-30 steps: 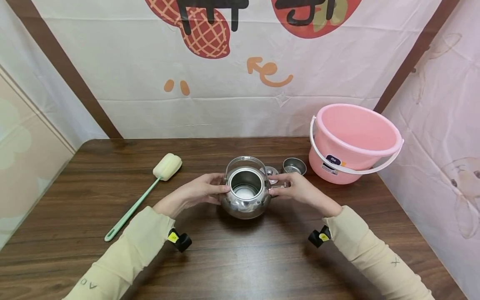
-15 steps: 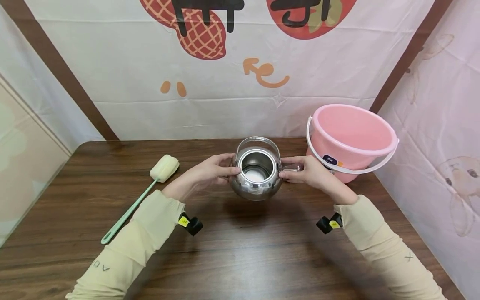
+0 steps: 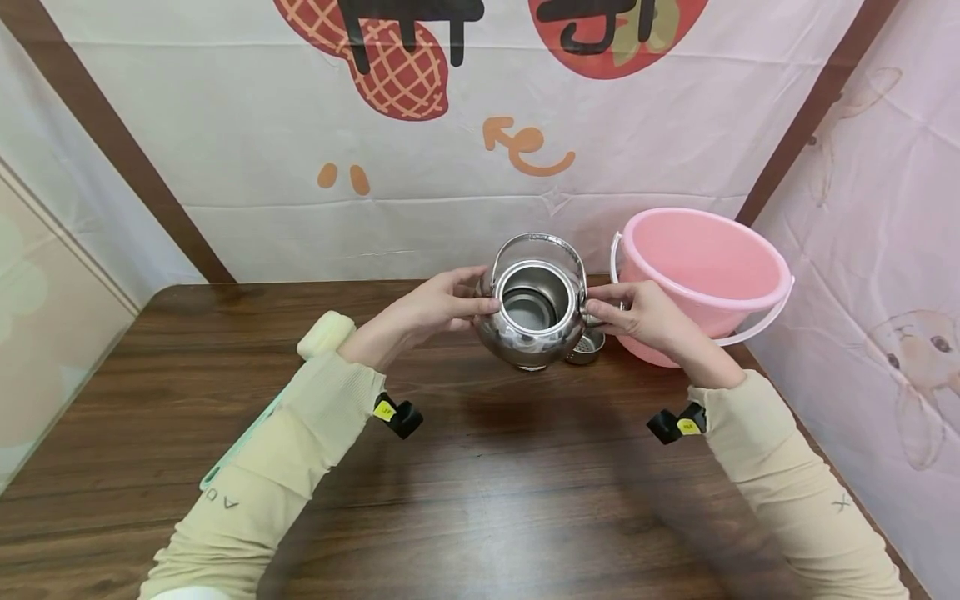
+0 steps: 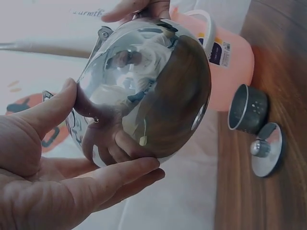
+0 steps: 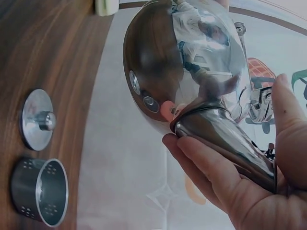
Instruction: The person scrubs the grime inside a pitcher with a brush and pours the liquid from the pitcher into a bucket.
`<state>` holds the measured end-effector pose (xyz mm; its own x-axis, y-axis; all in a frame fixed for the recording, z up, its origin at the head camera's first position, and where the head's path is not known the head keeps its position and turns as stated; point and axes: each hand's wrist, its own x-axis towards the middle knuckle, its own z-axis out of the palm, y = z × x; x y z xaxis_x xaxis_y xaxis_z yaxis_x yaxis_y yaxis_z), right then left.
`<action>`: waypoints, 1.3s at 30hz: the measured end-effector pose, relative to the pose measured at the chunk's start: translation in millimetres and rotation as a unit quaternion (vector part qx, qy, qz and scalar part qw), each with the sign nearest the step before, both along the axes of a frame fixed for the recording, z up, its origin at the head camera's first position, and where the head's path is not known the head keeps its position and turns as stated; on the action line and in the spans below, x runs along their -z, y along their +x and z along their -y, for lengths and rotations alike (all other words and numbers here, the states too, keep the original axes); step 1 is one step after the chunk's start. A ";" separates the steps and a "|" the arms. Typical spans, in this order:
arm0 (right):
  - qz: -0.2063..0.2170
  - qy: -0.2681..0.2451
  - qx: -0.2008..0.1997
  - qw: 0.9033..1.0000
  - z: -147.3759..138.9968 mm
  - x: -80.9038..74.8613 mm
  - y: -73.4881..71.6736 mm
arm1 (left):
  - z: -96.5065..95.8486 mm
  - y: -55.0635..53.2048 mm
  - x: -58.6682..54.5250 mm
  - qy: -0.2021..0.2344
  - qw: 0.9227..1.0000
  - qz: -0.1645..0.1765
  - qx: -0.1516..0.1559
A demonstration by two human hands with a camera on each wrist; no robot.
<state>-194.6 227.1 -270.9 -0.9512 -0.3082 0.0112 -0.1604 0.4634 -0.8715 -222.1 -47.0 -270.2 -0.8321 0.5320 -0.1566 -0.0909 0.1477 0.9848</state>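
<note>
A shiny steel teapot (image 3: 517,342) is held in the air above the table between both hands, its lidless mouth tipped toward the head camera and its hoop handle standing up. My left hand (image 3: 438,310) grips the round body from the left, thumb near the rim and fingers beneath, as the left wrist view shows. On the other side my right hand (image 3: 648,317) holds the teapot by its spout (image 5: 220,143). Below it on the table lie a perforated steel strainer (image 5: 41,191) and a round steel lid (image 5: 36,120) with a knob; the teapot hides the lid in the head view.
A pink bucket (image 3: 645,350) with a white handle stands at the back right, close to my right hand. To the left lies a sponge brush (image 3: 326,335) with a green handle, partly covered by my left sleeve. A printed cloth (image 3: 420,225) hangs behind the wooden table (image 3: 480,500).
Both hands have lifted the teapot off the table, moving it up, back and to the right toward the bucket. Its mouth is tipped more toward the camera. The left sleeve now overlaps the brush.
</note>
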 end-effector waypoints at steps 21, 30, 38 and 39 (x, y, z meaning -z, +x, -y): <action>-0.010 -0.020 0.032 0.999 -30.0 -37.8 -6.7 | -34.6 -21.0 -32.3 0.022 0.998 -0.051 0.018; -0.065 0.018 0.050 0.996 -45.8 -46.7 -10.7 | -52.5 -30.4 -43.5 0.049 0.996 -0.068 0.018; -0.087 0.022 0.073 0.993 -60.4 -58.1 -12.8 | -68.7 -37.5 -54.3 0.065 0.995 -0.070 0.032; -0.085 0.018 0.077 0.993 -62.4 -59.1 -13.5 | -70.6 -38.5 -55.2 0.064 0.995 -0.073 0.033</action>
<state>-208.0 289.5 -211.8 -0.9724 -0.1630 0.1671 -0.2288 0.5241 -0.8203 -260.5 23.6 -215.0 -0.8032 0.5946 0.0363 0.0602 0.0204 0.9980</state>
